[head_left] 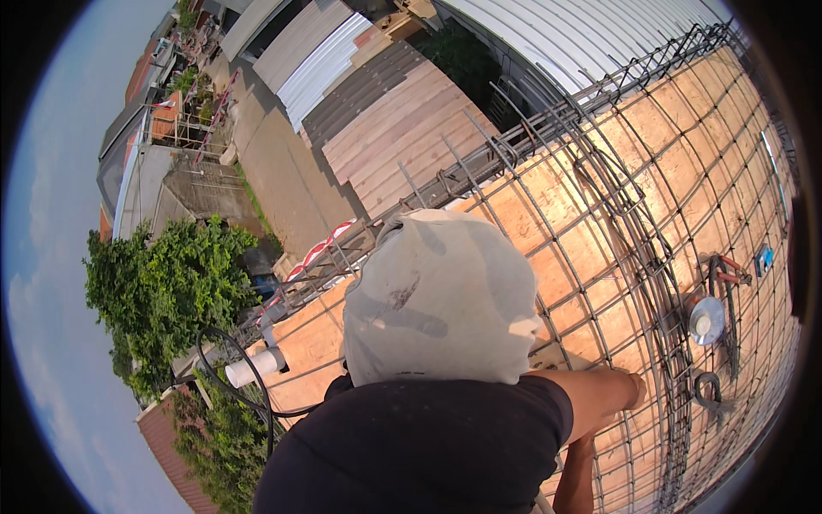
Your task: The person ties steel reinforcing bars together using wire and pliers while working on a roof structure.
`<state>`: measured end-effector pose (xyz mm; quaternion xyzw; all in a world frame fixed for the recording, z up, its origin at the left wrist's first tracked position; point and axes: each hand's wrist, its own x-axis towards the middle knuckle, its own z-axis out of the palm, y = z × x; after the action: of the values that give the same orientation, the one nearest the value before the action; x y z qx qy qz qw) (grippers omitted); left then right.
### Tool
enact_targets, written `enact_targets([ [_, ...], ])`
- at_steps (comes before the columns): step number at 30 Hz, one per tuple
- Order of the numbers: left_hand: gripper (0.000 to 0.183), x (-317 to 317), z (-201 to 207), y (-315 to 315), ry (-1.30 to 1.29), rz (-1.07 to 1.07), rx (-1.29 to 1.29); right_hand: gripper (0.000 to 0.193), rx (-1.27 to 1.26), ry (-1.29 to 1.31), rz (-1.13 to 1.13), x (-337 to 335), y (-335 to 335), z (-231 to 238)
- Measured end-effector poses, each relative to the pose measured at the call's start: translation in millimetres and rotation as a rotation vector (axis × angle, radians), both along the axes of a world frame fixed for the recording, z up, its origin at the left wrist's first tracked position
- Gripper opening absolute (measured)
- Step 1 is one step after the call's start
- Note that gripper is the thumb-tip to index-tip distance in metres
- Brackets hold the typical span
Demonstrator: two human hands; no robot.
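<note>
Neither of my hands can be made out with certainty. A person in a black shirt (pixel 411 445) and a pale grey cloth head covering (pixel 437 300) bends forward in the middle, seen from behind. That person's bare right arm reaches to the right, and its hand (pixel 634 390) is down at the steel rebar mesh, close to a long bundle of bars (pixel 655 257). What the fingers hold is hidden. Below this arm a darker bare limb (pixel 575 484) shows near the lower edge; I cannot tell whose it is. The mesh lies over plywood sheets (pixel 488 206).
Red-handled pliers or cutters (pixel 729 270), a silvery round dish-like thing (pixel 706 321), a hooked dark piece (pixel 706 388) and a small blue box (pixel 765 259) lie at right. A white pipe (pixel 253 368) and black hose (pixel 199 343) are left. Beyond the deck's edge, a road lies below.
</note>
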<state>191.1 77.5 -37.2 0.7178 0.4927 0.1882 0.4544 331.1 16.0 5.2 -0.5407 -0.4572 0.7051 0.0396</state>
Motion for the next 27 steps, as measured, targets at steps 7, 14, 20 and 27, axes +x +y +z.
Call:
enact_targets([
  [7, 0.023, 8, 8, 17, 0.005, -0.060, 0.038, 0.028, 0.084, -0.007, -0.043, 10, 10, 5],
  [14, 0.023, -1, -1, 2, 0.018, -0.040, -0.009, 0.028, 0.076, -0.006, -0.002, 9, -1, -4],
  [20, 0.024, 0, 0, 2, 0.018, -0.053, -0.006, 0.027, 0.149, -0.017, 0.030, 16, 3, -5],
  [27, 0.025, 2, 1, 4, 0.018, -0.070, 0.001, 0.027, 0.580, -0.028, 0.289, 31, 14, -20],
])
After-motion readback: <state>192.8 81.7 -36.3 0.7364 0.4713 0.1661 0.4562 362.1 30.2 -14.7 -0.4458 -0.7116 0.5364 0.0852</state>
